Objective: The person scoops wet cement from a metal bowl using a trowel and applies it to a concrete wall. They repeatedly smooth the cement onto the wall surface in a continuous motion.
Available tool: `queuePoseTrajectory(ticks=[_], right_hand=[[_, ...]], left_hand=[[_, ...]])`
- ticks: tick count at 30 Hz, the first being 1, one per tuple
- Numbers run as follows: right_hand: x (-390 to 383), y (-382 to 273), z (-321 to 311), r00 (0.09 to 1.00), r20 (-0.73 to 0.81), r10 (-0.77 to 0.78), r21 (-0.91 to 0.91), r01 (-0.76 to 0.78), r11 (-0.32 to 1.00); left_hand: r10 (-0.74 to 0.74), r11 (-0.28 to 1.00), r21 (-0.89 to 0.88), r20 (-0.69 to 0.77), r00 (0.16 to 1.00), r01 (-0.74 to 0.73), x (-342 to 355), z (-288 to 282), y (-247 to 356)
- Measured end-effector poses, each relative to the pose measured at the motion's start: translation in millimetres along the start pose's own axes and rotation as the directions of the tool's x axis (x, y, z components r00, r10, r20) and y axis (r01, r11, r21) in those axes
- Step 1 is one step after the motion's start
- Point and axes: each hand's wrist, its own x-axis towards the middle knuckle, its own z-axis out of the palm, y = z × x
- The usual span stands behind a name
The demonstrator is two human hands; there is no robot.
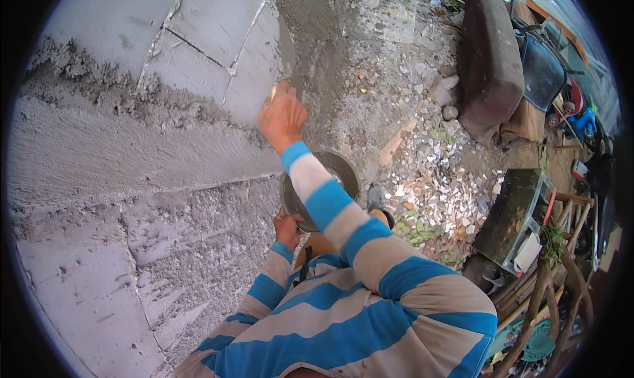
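Note:
In the head view my right hand (282,117) grips the pale handle of a trowel, whose grey blade (285,57) lies near the right edge of the grey block wall (183,74), beside a dark band of mortar. My left hand (286,230) is closed on the rim of a round mortar-stained bucket (349,174) lower down. My striped right sleeve hides much of the bucket and what is inside it. A rough ledge of mortar (132,147) crosses the wall at the left.
Rubble and stone chips (436,173) cover the ground at the right. A maroon padded block (489,57), a black chair (538,67), a dark metal box (508,213), branches (561,292) and assorted clutter line the right side. A wooden board scrap (396,141) lies on the rubble.

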Motion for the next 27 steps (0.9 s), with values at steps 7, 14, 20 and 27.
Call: queuePoseTrajectory(ticks=[7, 14, 20, 27], right_hand=[[-93.8, 146.7, -156.7, 0.945, 0.180, -0.273, 0.139, 0.250, 0.958], [-65.2, 226.5, -203.1, 0.490, 0.857, -0.161, -0.287, 0.713, 0.640], [-14.9, 289.0, -180.5, 0.363, 0.898, -0.248, -0.038, 0.627, 0.778], [-44.5, 363.4, -189.2, 0.084, 0.996, 0.020, 0.008, -0.324, 0.946]], left_hand=[[0.063, 0.996, 0.057, 0.046, 0.997, -0.066, 6.4, 6.8, -3.3], [0.233, 0.878, 0.376, 0.201, 0.951, -0.295, -17.0, 64.5, 21.9], [0.272, 0.783, 0.487, 0.291, 0.917, -0.386, -35.6, 122.9, 39.3], [0.182, 0.817, 0.491, 0.281, 0.942, -0.304, -44.3, 141.7, 34.4]])
